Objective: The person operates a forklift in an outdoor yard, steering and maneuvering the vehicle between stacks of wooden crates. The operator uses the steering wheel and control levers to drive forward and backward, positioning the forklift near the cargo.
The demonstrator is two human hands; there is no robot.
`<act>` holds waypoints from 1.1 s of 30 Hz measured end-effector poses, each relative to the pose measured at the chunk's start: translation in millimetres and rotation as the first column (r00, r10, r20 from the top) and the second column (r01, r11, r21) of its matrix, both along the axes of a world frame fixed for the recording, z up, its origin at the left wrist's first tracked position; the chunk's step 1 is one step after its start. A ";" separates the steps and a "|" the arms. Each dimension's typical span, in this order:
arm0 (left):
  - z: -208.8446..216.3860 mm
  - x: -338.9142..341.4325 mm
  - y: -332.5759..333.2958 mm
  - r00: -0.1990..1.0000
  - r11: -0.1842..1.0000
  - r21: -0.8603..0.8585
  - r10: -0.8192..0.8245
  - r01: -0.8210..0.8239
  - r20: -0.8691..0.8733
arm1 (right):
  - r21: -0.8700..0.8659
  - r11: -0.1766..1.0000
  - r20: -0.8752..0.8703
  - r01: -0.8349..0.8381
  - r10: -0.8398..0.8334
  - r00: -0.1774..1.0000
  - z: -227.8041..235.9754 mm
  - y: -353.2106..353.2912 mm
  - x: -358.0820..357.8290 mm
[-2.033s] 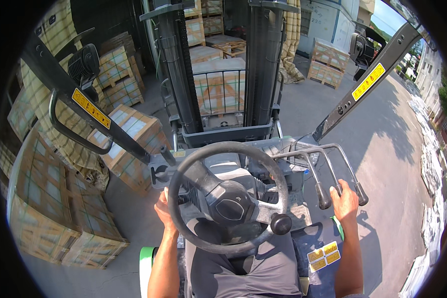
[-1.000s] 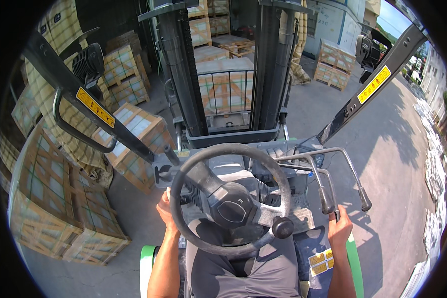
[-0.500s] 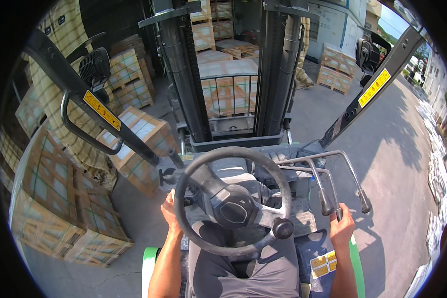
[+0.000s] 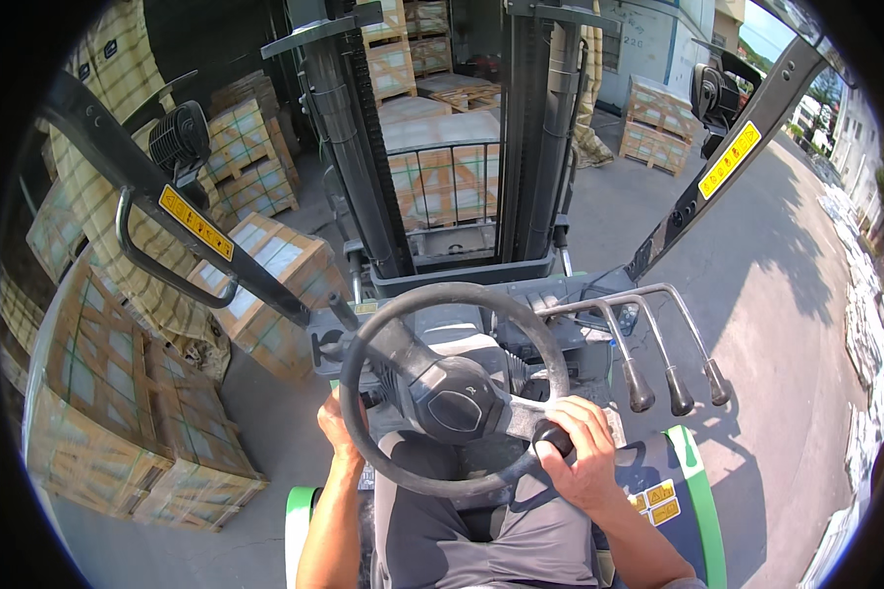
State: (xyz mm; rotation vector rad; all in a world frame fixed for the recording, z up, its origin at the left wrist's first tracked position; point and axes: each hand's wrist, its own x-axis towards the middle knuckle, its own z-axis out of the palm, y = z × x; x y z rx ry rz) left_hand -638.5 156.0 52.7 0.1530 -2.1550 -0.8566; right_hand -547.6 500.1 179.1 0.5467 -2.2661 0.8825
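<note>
I am seated at a forklift's dark steering wheel (image 4: 359,339). My right hand (image 4: 584,456) is closed over the black spinner knob (image 4: 552,438) at the wheel's lower right. At the wheel's left side is my left hand (image 4: 341,424), its fingers curled just outside the rim, beside a dark stub (image 4: 370,398) on the column. What those fingers hold is hidden. Right of the wheel stand three bent metal levers with black grips: an inner lever (image 4: 639,388), a middle lever (image 4: 680,393) and an outer lever (image 4: 717,383). No hand touches them.
Ahead rises the dark mast (image 4: 535,137), with a large wooden crate (image 4: 442,182) behind its rail. Wrapped crates (image 4: 108,393) stand close on the left, and another crate (image 4: 275,285) sits by the left front post. Stacked crates (image 4: 658,123) are at the far right. White bundles (image 4: 840,285) line the right edge.
My right hand has left the middle lever and moved left onto the wheel's knob. My left hand stays by the wheel's left side. The view has shifted slightly.
</note>
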 end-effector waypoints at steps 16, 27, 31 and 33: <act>-9.7 4.7 -0.6 0.999 0.987 0.154 0.043 -0.047 0.031 | -0.291 0.940 -0.289 0.179 -0.265 0.920 28.1 -33.5 -90.1; 59.8 107.0 34.1 1.000 0.999 -0.045 0.014 -0.014 -0.010 | -0.127 0.985 -0.355 0.113 -0.151 0.923 146.3 -129.3 -55.2; 41.6 171.5 69.0 0.997 0.999 0.043 -0.015 0.018 -0.073 | -0.137 0.991 -0.360 0.007 -0.057 0.931 111.9 -129.8 17.1; 30.5 192.5 75.5 0.998 0.997 0.059 -0.057 0.056 0.021 | -0.136 0.989 -0.354 -0.059 0.007 0.935 97.9 -132.2 41.2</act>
